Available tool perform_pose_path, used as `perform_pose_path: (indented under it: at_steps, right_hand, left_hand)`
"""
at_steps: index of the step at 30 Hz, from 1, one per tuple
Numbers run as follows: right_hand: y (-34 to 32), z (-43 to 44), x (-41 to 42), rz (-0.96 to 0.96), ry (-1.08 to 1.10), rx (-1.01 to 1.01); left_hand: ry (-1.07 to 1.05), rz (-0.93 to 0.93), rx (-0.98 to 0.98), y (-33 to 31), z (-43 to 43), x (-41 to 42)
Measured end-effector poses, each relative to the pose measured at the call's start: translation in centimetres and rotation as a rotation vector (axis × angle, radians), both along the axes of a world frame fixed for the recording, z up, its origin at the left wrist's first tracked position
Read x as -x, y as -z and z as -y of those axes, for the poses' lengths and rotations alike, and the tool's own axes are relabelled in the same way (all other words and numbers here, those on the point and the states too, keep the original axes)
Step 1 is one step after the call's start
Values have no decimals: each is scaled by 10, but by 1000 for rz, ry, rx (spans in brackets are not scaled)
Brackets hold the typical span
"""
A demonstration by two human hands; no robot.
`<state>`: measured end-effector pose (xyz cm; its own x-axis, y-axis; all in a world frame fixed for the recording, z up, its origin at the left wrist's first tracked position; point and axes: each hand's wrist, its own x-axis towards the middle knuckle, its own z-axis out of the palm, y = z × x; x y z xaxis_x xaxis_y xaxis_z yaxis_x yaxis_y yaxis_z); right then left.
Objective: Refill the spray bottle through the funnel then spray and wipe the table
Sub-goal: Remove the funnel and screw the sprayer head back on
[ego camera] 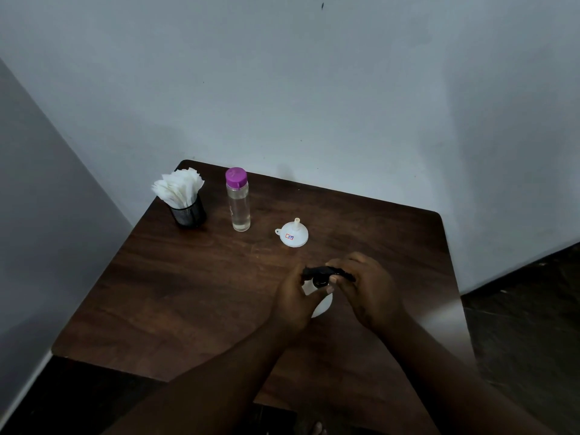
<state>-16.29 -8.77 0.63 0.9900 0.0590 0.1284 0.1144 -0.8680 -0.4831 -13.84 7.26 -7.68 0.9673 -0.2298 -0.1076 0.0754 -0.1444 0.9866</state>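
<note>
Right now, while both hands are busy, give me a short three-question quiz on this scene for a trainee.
1. True or false: the funnel sits in the spray bottle.
2. The right hand grips: A the funnel, B the spray head, C nothing.
3. Fill in: the cap on the clear bottle is ___.
Key: 1 false, it lies on the table; 2 B; 3 purple.

Wood, plastic, mesh
Table (188, 293) dark wood w/ slight sheen; funnel (294, 236) matt white plastic; purple-cap bottle (239, 208) clear plastic; cup (188, 213) blk mesh.
</note>
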Motion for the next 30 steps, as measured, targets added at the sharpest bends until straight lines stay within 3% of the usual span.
perform_pose_path:
  at_steps: [6,10,13,16,22,27,30]
  right_hand:
    - [6,0,2,7,25,-115]
    - [32,0,12,-230,281,-677]
    - [60,2,22,-387,331,-955]
    - [80,-8,22,-436,333,-998]
    - [99,-25,9,-336,335,-1027]
    - [108,-24,7,-323,293,-828]
    - [117,-24,7,-315,340,-832]
  left_hand:
    - [-3,20,-3,-2,-3,0]
    - [2,55,-3,-3,-5,1]
    - [-28,0,21,-2,-2,1]
    - [4,-33,-1,-1,-1,1]
    - [61,-101,5,1,-10,-4]
    - [-9,-87,9,-2,-6,-5]
    - [-67,-59,20,-8,2,-2]
